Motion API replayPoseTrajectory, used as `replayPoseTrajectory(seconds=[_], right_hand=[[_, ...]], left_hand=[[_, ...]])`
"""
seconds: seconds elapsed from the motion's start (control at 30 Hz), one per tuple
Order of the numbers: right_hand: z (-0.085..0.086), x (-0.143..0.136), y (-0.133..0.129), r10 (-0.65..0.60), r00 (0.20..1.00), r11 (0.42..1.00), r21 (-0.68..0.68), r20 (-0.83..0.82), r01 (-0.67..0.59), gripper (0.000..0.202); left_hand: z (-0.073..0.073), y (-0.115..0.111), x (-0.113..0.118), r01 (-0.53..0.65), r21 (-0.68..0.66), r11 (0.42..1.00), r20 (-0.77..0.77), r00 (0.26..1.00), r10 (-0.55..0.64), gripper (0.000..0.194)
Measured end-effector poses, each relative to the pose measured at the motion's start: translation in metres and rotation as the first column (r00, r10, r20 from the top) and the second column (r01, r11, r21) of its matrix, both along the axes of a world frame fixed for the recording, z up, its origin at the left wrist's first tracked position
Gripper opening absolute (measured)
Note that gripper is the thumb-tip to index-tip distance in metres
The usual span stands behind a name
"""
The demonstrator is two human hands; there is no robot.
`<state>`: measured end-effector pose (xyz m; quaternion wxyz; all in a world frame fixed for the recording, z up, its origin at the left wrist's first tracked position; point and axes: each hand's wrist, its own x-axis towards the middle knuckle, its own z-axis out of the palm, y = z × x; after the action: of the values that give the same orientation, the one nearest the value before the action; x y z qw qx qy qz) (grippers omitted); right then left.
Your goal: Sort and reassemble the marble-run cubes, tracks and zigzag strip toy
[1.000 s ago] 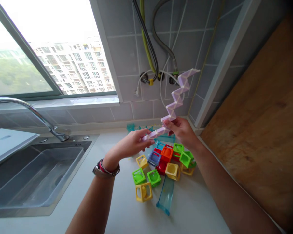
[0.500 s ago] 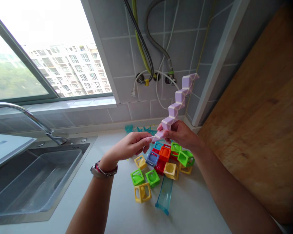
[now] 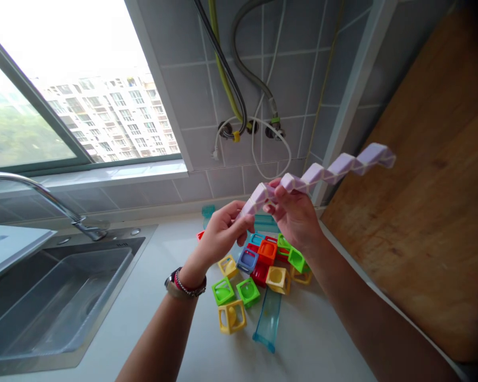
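Note:
A lilac and white snake puzzle (image 3: 314,175), zigzag in shape, slants up to the right above the counter. My left hand (image 3: 223,231) pinches its lower left end between thumb and fingers. Further along, my right hand (image 3: 295,215) grips it with the thumb on the near side; the rest of the puzzle sticks out past this hand to the right. Below both hands lie several hollow plastic cubes: an orange cube (image 3: 267,250), a blue cube (image 3: 247,260), a green cube (image 3: 248,292) and a yellow cube (image 3: 231,317) among them.
A clear blue plastic chute (image 3: 268,321) lies in front of the cubes on the white counter (image 3: 175,318). To the left is a sink (image 3: 63,297) with a faucet (image 3: 48,193). A wooden board (image 3: 422,212) leans at the right. Hoses and a cable hang on the tiled wall.
The snake puzzle has swung from steeply upright to a flatter slant, its far end moving right and down. Both hands have risen slightly, and the left has shifted its hold.

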<state>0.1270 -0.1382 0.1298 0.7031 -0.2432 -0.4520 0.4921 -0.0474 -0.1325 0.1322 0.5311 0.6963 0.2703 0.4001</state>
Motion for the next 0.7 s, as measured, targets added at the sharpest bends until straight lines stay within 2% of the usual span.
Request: replayPoseTrajectory(seconds=[0.1,0.2,0.3,0.4,0.47,0.53,0.63,0.7], right_hand=[[-0.002,-0.002,0.003,-0.003,1.000,1.000,-0.003,0.007,0.003,0.037],[-0.005,-0.003,0.004,-0.007,0.999,1.000,0.022,0.034,0.006,0.038],[-0.007,-0.002,0.005,-0.025,0.998,0.998,0.059,0.055,0.021,0.035],[-0.005,0.002,0.002,-0.051,0.991,0.993,0.116,0.123,0.036,0.038],[-0.001,0.006,-0.003,-0.030,0.980,0.987,0.160,0.194,-0.002,0.039],[0.005,0.013,-0.008,0.043,0.959,0.978,0.186,0.281,-0.098,0.037],[0.012,0.022,-0.015,0.195,0.898,0.932,0.210,0.395,-0.294,0.034],[0.013,0.025,-0.015,0.263,0.864,0.904,0.203,0.430,-0.376,0.035]], left_hand=[[0.005,-0.005,0.000,-0.110,0.164,0.980,-0.130,0.983,0.132,0.035],[0.005,-0.013,0.005,-0.127,0.152,0.980,-0.178,0.972,0.154,0.035],[0.004,-0.016,0.011,-0.091,0.030,0.995,-0.129,0.987,0.094,0.039],[0.007,-0.014,0.010,0.040,-0.220,0.975,-0.008,0.999,-0.043,0.043],[0.012,-0.012,0.003,0.197,-0.412,0.889,0.080,0.980,-0.180,0.044],[0.015,-0.010,-0.008,0.352,-0.552,0.756,0.169,0.935,-0.312,0.044],[0.014,-0.008,-0.020,0.511,-0.652,0.561,0.257,0.844,-0.470,0.045],[0.008,-0.005,-0.022,0.570,-0.677,0.466,0.280,0.785,-0.553,0.050]])
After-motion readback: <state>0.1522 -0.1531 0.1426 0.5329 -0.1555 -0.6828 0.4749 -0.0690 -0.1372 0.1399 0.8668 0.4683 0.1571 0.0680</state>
